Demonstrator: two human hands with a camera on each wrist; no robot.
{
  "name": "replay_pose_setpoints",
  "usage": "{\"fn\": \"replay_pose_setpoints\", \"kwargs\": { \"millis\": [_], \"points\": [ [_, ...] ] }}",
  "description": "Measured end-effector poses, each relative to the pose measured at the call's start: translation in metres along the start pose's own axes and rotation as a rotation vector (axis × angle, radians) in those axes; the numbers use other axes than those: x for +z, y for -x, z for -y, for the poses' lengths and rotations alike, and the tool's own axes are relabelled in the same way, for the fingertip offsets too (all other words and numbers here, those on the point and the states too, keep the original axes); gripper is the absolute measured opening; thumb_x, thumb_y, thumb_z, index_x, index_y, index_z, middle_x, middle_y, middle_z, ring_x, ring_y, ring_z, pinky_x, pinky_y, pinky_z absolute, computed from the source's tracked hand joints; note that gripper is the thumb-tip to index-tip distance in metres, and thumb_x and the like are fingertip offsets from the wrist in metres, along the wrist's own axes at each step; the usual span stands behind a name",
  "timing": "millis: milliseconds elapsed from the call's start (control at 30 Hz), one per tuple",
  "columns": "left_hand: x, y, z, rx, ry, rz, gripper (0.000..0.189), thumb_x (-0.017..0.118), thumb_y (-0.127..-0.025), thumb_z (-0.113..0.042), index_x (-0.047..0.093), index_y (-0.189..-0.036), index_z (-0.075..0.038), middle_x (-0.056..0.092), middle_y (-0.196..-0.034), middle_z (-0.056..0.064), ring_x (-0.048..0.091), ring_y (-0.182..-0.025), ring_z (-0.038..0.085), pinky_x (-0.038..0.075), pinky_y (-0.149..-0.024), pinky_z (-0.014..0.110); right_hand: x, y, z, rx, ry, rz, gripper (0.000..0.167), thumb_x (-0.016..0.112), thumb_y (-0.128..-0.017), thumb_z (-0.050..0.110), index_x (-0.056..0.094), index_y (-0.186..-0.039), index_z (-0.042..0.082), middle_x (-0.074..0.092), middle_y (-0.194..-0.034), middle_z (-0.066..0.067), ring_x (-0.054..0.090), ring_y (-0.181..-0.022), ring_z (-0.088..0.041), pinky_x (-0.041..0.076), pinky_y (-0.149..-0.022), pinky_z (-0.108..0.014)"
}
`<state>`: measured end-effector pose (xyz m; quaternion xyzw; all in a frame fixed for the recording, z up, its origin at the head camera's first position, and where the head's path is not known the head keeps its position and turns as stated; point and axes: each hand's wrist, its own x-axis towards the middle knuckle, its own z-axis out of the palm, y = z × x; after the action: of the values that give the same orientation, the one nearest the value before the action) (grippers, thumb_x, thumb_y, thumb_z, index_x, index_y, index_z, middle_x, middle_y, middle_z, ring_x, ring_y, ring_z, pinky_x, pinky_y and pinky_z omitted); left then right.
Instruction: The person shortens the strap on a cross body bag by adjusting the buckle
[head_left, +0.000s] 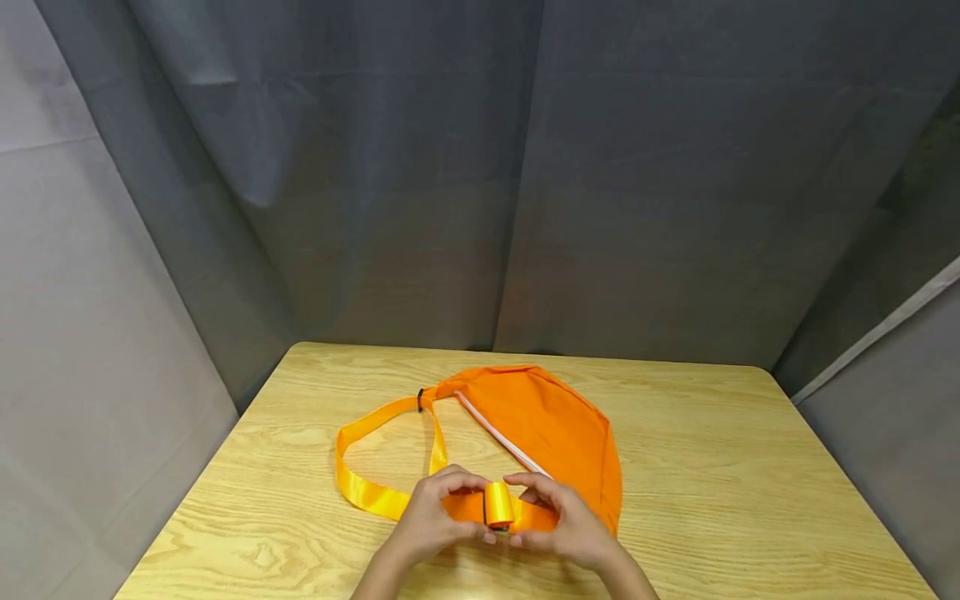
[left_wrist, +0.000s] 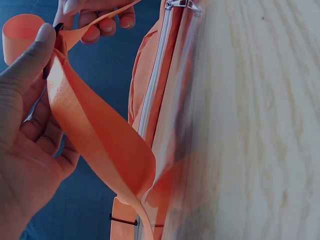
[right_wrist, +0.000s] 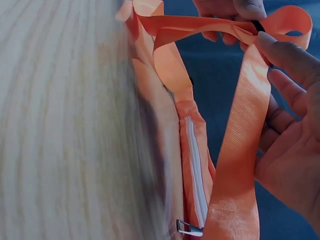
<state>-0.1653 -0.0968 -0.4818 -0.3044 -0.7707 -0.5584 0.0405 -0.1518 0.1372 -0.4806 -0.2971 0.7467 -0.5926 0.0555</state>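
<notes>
An orange bag [head_left: 558, 425] with a white zipper lies on the table, its long strap [head_left: 367, 498] looping out to the left. Above the near edge of the bag, my left hand [head_left: 435, 517] pinches the strap beside a black slider buckle [left_wrist: 58, 30], thumb in front and fingers behind. Facing it, my right hand [head_left: 566, 521] holds the strap on the other side of the buckle, its thumb close to the slider [right_wrist: 258, 25]. Between the two hands a short loop of strap [head_left: 498, 504] stands up out of the buckle. The fingers behind the strap are partly hidden.
The light wood table [head_left: 712, 475] carries the bag. A black ring [head_left: 420, 400] joins the strap near the bag's far left corner. A metal zipper pull [right_wrist: 190, 228] shows in the right wrist view. Grey curtains [head_left: 480, 183] enclose the back and sides.
</notes>
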Motion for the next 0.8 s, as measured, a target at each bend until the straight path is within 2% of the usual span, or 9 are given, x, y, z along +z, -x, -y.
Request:
{"fn": "replay_pose_setpoints", "kwargs": {
  "millis": [133, 333, 500, 567, 700, 800],
  "points": [
    [0.0, 0.001, 0.0, -0.002, 0.009, -0.005, 0.047, 0.087, -0.062, -0.027, 0.069, -0.103, -0.017, 0.063, -0.096, -0.007, 0.059, -0.088, 0.014, 0.047, -0.079, 0.029, 0.005, 0.0, 0.0, 0.008, 0.068, -0.046, 0.061, 0.081, -0.072, 0.02, 0.054, -0.126, 0.01, 0.063, -0.096, -0.002, 0.06, -0.086, -0.019, 0.044, -0.083, -0.027],
    [0.001, 0.002, -0.001, -0.024, 0.026, -0.007, 0.048, 0.087, -0.059, -0.029, 0.069, -0.103, -0.019, 0.063, -0.096, -0.008, 0.058, -0.088, 0.014, 0.047, -0.078, 0.029, 0.011, -0.004, 0.013, -0.008, 0.103, -0.071, 0.053, 0.081, -0.07, 0.008, 0.058, -0.118, 0.005, 0.063, -0.106, -0.005, 0.059, -0.091, -0.015, 0.047, -0.081, -0.032],
    [0.001, 0.001, -0.001, 0.0, 0.015, -0.011, 0.049, 0.087, -0.059, -0.028, 0.069, -0.104, -0.018, 0.064, -0.097, -0.008, 0.058, -0.088, 0.015, 0.047, -0.079, 0.029, 0.012, -0.006, 0.035, -0.018, 0.131, -0.082, 0.047, 0.08, -0.07, 0.004, 0.06, -0.112, 0.005, 0.064, -0.103, -0.004, 0.058, -0.087, -0.014, 0.048, -0.078, -0.033],
    [0.0, 0.001, -0.001, -0.002, 0.005, -0.01, 0.05, 0.087, -0.059, -0.028, 0.069, -0.104, -0.018, 0.064, -0.097, -0.008, 0.059, -0.089, 0.014, 0.046, -0.079, 0.03, 0.012, -0.007, 0.033, -0.02, 0.147, -0.085, 0.046, 0.081, -0.07, 0.006, 0.061, -0.111, 0.007, 0.064, -0.101, -0.002, 0.058, -0.086, -0.013, 0.048, -0.077, -0.033],
    [-0.004, 0.003, -0.002, -0.028, -0.022, 0.01, 0.053, 0.087, -0.058, -0.032, 0.068, -0.106, -0.019, 0.064, -0.1, -0.008, 0.058, -0.092, 0.015, 0.045, -0.08, 0.034, 0.014, -0.006, 0.027, -0.048, 0.186, -0.1, 0.046, 0.082, -0.069, 0.009, 0.061, -0.111, 0.009, 0.064, -0.096, 0.001, 0.059, -0.084, -0.015, 0.049, -0.076, -0.032],
    [-0.01, 0.007, -0.004, -0.076, -0.039, 0.026, 0.056, 0.086, -0.058, -0.036, 0.066, -0.109, -0.022, 0.064, -0.106, -0.008, 0.057, -0.098, 0.016, 0.043, -0.084, 0.042, 0.015, -0.004, 0.031, -0.06, 0.191, -0.102, 0.046, 0.082, -0.069, 0.006, 0.061, -0.11, 0.007, 0.064, -0.097, 0.0, 0.06, -0.084, -0.02, 0.049, -0.076, -0.032]
  ]
}}
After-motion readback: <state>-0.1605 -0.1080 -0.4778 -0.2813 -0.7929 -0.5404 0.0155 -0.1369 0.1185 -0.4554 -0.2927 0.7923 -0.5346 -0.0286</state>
